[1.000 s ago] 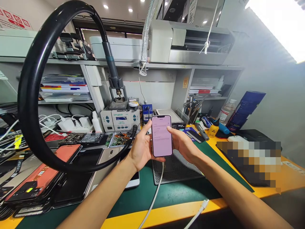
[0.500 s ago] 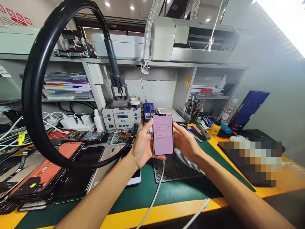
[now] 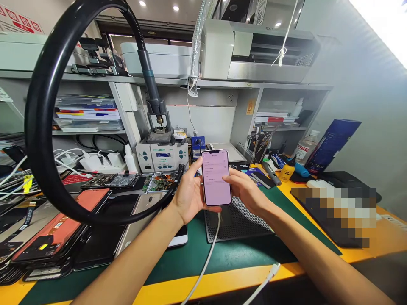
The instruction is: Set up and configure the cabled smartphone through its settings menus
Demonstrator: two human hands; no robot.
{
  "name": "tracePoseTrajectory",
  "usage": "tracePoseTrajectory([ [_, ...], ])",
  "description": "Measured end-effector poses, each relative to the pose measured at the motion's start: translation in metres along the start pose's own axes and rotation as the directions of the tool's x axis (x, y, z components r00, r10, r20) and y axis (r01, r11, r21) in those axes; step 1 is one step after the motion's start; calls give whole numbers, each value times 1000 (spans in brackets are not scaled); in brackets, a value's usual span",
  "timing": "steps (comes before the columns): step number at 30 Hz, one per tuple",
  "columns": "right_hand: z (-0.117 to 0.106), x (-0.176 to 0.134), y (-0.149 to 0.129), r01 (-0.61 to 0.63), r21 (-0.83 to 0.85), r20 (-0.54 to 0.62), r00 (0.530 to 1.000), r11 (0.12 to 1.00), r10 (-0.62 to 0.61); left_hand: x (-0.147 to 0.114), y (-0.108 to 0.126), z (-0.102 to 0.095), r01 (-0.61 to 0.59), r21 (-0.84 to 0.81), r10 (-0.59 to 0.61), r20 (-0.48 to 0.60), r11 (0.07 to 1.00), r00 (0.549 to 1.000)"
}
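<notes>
A smartphone (image 3: 217, 186) with a light pinkish screen and a notch at its top stands tilted toward me, showing rows of small text. My left hand (image 3: 190, 192) is closed around its left side and lower back, with the thumb along the edge. At the right side, my right hand (image 3: 246, 190) is open. One of its digits reaches over the screen; whether it touches the glass I cannot tell. A white cable (image 3: 208, 254) runs down from beneath the phone. Below lies a dark perforated plate (image 3: 241, 226) on the green mat (image 3: 235, 258).
On the left, a thick black hose (image 3: 34, 127) loops in front of several phone shells (image 3: 70, 216). Behind stands a white rework station (image 3: 162, 156). A yellow bottle (image 3: 287, 170) and a marker-like tool (image 3: 271, 173) lie right. Another white cable end (image 3: 273, 271) hangs near the front edge.
My right hand has shifted left, bringing a digit from beside the phone's edge to over its screen. The left hand keeps hold of the phone, which has moved only slightly.
</notes>
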State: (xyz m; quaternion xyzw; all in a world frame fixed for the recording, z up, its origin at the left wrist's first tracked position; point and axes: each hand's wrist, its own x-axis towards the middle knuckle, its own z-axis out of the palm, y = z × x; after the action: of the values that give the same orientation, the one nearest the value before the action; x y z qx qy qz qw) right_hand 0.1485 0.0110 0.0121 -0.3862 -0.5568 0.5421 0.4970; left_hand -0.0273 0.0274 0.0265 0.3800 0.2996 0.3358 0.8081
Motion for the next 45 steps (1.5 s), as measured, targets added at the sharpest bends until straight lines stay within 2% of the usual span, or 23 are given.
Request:
tracePoseTrajectory([
  [5, 1, 0, 0, 32, -44, -1, 999, 999, -33, 0, 0, -1, -10, 6, 10, -6, 1000, 1000],
  [33, 4, 0, -5, 19, 4, 31, 999, 1000, -19, 2, 1, 0, 11, 19, -10, -43, 1000, 999],
  [45, 1, 1, -3, 7, -86, 16, 1000, 996, -5, 0, 1, 1, 3, 25, -1, -58, 1000, 998],
])
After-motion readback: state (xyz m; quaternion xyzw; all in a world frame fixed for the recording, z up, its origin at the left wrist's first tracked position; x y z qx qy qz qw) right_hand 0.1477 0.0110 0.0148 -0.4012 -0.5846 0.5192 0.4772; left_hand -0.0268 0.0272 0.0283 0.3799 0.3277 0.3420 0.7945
